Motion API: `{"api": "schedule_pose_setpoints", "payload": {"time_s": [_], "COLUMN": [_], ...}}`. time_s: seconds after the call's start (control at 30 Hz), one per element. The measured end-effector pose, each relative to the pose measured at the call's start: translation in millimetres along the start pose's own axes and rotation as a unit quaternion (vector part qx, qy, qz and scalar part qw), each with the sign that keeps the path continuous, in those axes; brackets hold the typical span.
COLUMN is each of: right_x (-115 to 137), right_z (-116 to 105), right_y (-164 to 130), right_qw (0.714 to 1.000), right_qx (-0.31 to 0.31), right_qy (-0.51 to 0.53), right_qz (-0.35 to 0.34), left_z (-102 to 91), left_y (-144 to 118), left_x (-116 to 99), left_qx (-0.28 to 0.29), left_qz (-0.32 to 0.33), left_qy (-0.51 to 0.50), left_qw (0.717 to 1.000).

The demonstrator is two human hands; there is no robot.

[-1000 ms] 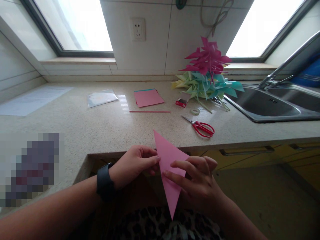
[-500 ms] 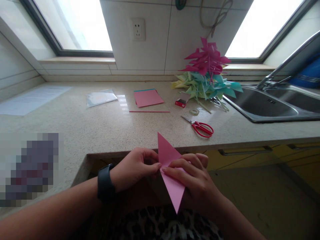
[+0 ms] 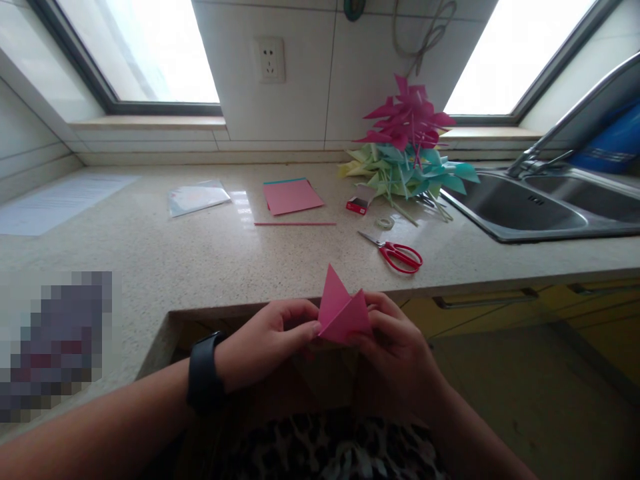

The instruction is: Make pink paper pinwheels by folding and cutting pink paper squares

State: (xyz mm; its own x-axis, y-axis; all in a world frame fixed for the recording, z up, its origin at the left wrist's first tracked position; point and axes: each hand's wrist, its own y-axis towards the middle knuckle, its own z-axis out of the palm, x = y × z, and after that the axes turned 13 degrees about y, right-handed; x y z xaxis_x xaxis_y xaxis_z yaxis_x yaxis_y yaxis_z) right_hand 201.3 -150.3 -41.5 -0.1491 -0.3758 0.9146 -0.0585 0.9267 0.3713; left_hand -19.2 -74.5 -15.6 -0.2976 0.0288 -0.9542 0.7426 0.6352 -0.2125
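Observation:
A pink paper triangle (image 3: 341,311) is folded over on itself just in front of the counter edge. My left hand (image 3: 267,340) pinches its left side with thumb and fingertips. My right hand (image 3: 397,347) grips its right side, with the lower point of the paper bent up against the upper half. A black watch sits on my left wrist.
On the counter lie red scissors (image 3: 397,253), a roll of tape (image 3: 385,223), a small red box (image 3: 357,204), a pink straw (image 3: 295,224), a stack of pink sheets (image 3: 291,195) and a clear sleeve (image 3: 197,198). Paper pinwheels (image 3: 407,150) are piled beside the steel sink (image 3: 530,210).
The long pink triangle's lower tip has been folded upward, so the paper is now half as tall. Both hands stayed close together at the fold.

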Motion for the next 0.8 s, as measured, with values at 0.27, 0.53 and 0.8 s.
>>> {"api": "schedule_pose_setpoints", "payload": {"time_s": [0.27,0.53,0.8], "right_x": [4.8,-4.1,-2.0], "right_z": [16.2,9.2,5.1], "right_y": [4.6,-6.6,-8.3], "right_qw": [0.988,0.967,0.968], "right_qx": [-0.060,-0.089,-0.141], "right_qy": [0.087,0.205,0.165], "right_qz": [0.112,0.122,0.126], "left_z": [6.1,-1.7,-1.1], "left_y": [-3.4,3.1,0.8], "left_x": [-1.1,1.5,5.1], "left_qx": [-0.059,-0.122,-0.136], "left_qz": [0.055,-0.006,-0.018], "left_qy": [0.012,-0.131,-0.149], "left_qw": [0.997,0.984,0.979]}}
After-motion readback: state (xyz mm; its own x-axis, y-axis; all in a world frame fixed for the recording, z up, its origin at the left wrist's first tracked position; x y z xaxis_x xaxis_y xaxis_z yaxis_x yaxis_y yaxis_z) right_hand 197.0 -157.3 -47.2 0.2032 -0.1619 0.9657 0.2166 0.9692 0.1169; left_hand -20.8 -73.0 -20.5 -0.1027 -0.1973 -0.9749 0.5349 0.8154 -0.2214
